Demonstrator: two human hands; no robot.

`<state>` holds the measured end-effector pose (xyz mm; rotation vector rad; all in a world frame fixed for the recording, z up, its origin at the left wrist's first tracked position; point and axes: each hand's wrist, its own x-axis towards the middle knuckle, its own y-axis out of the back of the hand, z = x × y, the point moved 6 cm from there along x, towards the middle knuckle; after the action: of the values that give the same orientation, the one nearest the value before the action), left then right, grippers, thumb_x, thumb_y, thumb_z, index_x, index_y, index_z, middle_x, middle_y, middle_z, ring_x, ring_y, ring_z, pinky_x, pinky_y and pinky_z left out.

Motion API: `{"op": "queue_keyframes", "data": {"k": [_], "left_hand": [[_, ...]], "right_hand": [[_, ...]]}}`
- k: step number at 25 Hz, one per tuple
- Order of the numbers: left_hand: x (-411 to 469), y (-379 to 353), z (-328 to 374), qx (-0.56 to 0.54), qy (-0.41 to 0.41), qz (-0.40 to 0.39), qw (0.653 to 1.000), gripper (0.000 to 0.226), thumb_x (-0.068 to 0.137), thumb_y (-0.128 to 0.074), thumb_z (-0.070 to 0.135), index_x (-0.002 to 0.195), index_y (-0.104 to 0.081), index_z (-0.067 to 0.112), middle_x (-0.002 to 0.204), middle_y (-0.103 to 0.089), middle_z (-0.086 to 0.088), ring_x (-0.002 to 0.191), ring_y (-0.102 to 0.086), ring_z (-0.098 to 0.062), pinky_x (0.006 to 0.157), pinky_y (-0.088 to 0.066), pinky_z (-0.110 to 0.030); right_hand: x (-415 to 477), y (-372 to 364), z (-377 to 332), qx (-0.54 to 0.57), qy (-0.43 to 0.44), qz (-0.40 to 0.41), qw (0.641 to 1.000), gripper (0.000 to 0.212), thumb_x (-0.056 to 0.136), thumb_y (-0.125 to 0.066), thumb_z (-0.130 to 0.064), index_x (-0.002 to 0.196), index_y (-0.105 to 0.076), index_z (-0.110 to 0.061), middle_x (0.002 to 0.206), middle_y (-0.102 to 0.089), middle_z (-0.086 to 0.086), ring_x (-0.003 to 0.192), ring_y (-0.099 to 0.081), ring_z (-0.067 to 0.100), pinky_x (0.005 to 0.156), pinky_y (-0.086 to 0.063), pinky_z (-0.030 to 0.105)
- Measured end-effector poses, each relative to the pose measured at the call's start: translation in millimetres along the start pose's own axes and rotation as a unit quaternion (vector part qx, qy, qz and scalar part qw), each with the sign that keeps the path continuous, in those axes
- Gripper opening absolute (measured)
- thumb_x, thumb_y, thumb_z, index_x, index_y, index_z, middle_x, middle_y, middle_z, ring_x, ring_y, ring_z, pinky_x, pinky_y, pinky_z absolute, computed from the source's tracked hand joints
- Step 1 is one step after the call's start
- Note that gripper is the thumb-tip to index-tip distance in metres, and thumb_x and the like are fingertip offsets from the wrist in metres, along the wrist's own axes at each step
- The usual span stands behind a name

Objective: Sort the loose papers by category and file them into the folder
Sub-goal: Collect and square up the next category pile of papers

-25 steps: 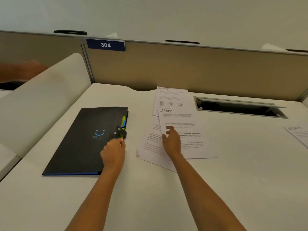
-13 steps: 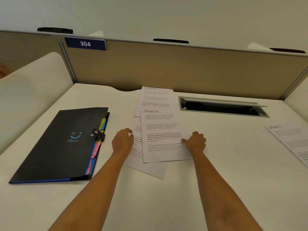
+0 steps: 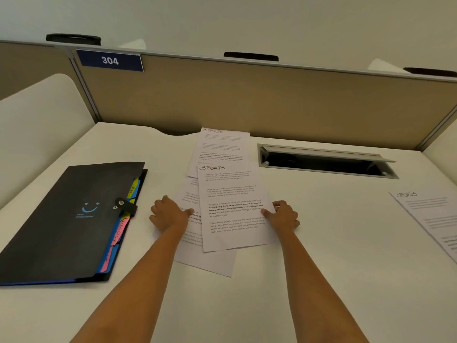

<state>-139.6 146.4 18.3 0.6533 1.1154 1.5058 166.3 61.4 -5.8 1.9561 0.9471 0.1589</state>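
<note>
STEP: gathering white printed SPORTS sheet point(image 3: 232, 209), dead ahead at 12 o'clock | GRIP: left hand point(image 3: 169, 215) at its 9 o'clock; right hand point(image 3: 284, 215) at 3; curled fingers pinching edges | NEXT: probably unsnap black tabbed folder point(image 3: 74, 219) at 9 o'clock

the left hand point(image 3: 168, 214) is off the folder's point(image 3: 74, 219) clasp point(image 3: 125, 205) now and sits at the left side of the papers, on the lower sheet point(image 3: 190, 243), thumb up against the edge of the top sheet point(image 3: 232, 206). the right hand point(image 3: 284, 215), which lay on the middle of that top sheet a second ago, is out at its right edge, thumb on the paper. whether either hand actually grips the sheet, i can't tell.
</note>
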Motion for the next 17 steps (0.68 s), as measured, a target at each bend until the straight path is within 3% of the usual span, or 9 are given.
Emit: {"op": "queue_keyframes", "data": {"k": [2,5,7,9,12,14,17], "left_hand": [[1.4,3.9,-1.5,-0.047,0.021,-0.03,0.998,0.054,0.08,-0.07,0.035,0.12,-0.051,0.004,0.122,-0.056,-0.016,0.112,-0.055,-0.032,0.091,-0.044,-0.04],[-4.3,28.6,-8.3,-0.114,0.017,-0.001,0.993,0.017,0.091,-0.056,0.014,0.103,-0.065,0.007,0.107,-0.066,-0.017,0.092,-0.063,-0.034,0.077,-0.051,-0.039],[-14.9,61.1,-13.3,-0.122,0.015,0.041,0.992,0.021,0.093,-0.05,0.012,0.105,-0.067,0.009,0.106,-0.066,-0.019,0.092,-0.063,-0.037,0.075,-0.051,-0.042],[-32.6,102.4,-15.2,-0.118,0.017,0.08,0.99,0.026,0.093,-0.051,0.013,0.115,-0.065,0.012,0.11,-0.063,-0.022,0.096,-0.061,-0.04,0.074,-0.049,-0.043],[-57.1,155.5,-0.2,-0.171,-0.028,0.121,0.977,0.028,0.093,-0.054,0.017,0.12,-0.062,0.013,0.109,-0.064,-0.018,0.085,-0.061,-0.033,0.074,-0.05,-0.043],[-61.3,166.9,16.4,-0.233,-0.06,0.122,0.963,0.031,0.093,-0.055,0.021,0.121,-0.061,0.012,0.111,-0.064,-0.012,0.082,-0.055,-0.023,0.074,-0.045,-0.036],[-56.4,149.8,44.9,-0.294,-0.088,0.083,0.948,0.032,0.093,-0.055,0.022,0.122,-0.061,0.011,0.114,-0.065,-0.009,0.089,-0.059,-0.022,0.079,-0.044,-0.032]], "right_hand": [[1.1,0.4,3.8,0.01,-0.001,-0.01,1.0,0.043,0.085,-0.063,-0.039,0.121,-0.056,-0.017,0.123,-0.059,0.004,0.121,-0.045,0.027,0.098,-0.033,0.037],[3.0,2.2,12.7,0.09,0.018,-0.017,0.996,0.032,0.085,-0.063,-0.033,0.109,-0.061,-0.013,0.113,-0.065,0.005,0.11,-0.057,0.028,0.097,-0.043,0.042],[1.8,5.5,17.4,0.149,0.028,-0.023,0.988,0.023,0.086,-0.063,-0.028,0.102,-0.06,-0.011,0.106,-0.066,0.007,0.101,-0.06,0.027,0.093,-0.047,0.043],[-0.5,9.8,18.6,0.199,0.035,-0.04,0.979,0.017,0.088,-0.061,-0.025,0.098,-0.057,-0.012,0.103,-0.064,0.007,0.093,-0.059,0.024,0.085,-0.048,0.036],[-3.8,12.1,20.9,0.263,0.044,-0.08,0.961,0.024,0.089,-0.06,-0.024,0.108,-0.055,-0.01,0.108,-0.063,0.008,0.098,-0.061,0.026,0.087,-0.05,0.038],[-5.5,12.8,22.1,0.271,0.052,-0.102,0.956,0.033,0.09,-0.059,-0.025,0.118,-0.056,-0.008,0.115,-0.064,0.009,0.102,-0.063,0.028,0.094,-0.05,0.044],[-9.7,16.0,21.4,0.273,0.06,-0.128,0.951,0.032,0.092,-0.056,-0.024,0.121,-0.056,-0.01,0.118,-0.064,0.01,0.103,-0.063,0.028,0.094,-0.05,0.045]]}}
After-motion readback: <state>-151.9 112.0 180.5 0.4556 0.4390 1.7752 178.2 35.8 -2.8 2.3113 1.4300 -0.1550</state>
